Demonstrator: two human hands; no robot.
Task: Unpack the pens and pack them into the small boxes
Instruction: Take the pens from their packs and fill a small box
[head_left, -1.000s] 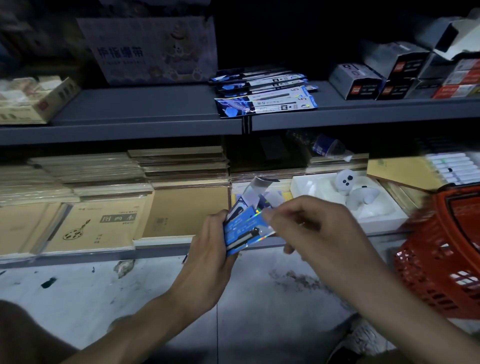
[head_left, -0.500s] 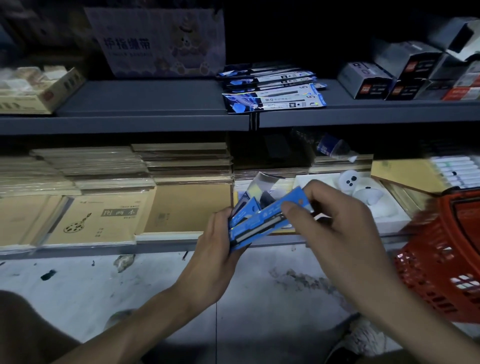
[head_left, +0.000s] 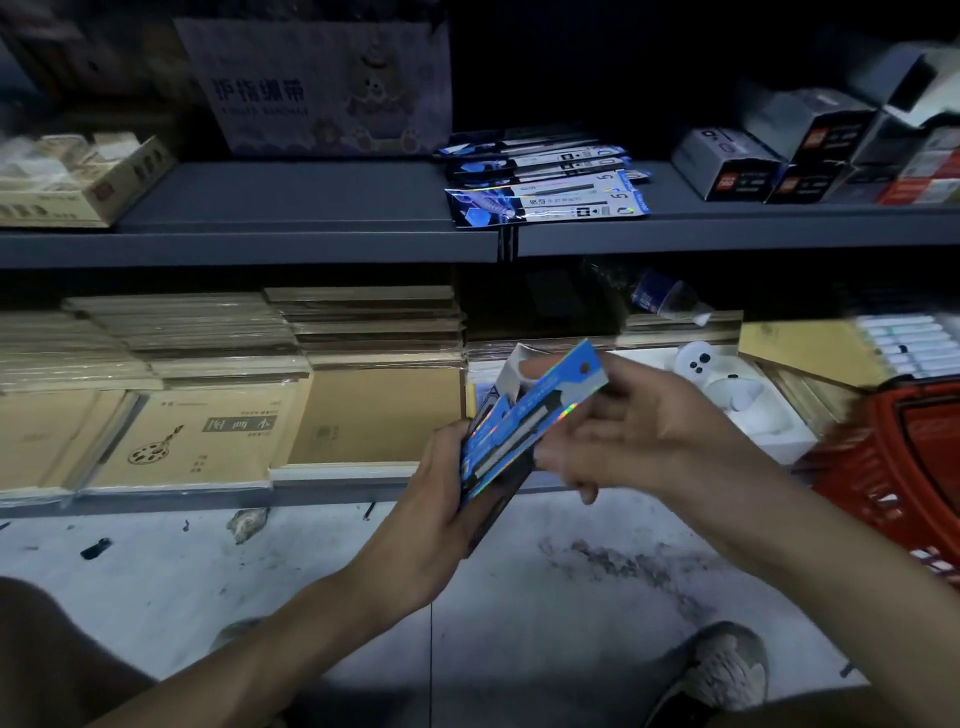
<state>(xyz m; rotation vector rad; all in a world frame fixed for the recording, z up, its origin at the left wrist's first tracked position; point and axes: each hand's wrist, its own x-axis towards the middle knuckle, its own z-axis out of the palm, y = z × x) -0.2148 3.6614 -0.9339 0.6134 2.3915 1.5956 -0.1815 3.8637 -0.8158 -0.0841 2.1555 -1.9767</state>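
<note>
Where the hands meet: above the floor (head_left: 519, 597), in front of the lower shelf (head_left: 332, 486), near the middle of the view.
Left hand (head_left: 441, 499): back of the hand towards the camera, fingers wrapped round a small box (head_left: 496, 514); fingertips hidden behind it.
Small box: tilted, open end up and to the right, pale flap (head_left: 511, 364) standing free; blue card edges show in the opening.
Right hand (head_left: 639, 431): thumb and fingers closed on the upper right end of a pen pack (head_left: 530, 415); blurred, so the exact lie of each finger cannot be told.
Pen pack: long blue card with a shiny rainbow edge and a hang hole at the top; slanted, lower end at the mouth of the small box, against the left hand. How far in it sits cannot be told.
Upper shelf (head_left: 311, 239): a loose pile of more pen packs (head_left: 545, 195) at centre; grey cartons (head_left: 727, 163) to the right; a printed cardboard box (head_left: 322, 88) behind; an open tan carton (head_left: 88, 182) at far left.
Lower shelf: stacks of brown sketch books (head_left: 197, 436); a white tray (head_left: 779, 436) with a small white figure (head_left: 696, 364); white pens (head_left: 904, 343) in a row at far right.
Right edge: red basket (head_left: 893, 467), blurred.
Bottom: one grey shoe (head_left: 727, 670) on the stained floor.
</note>
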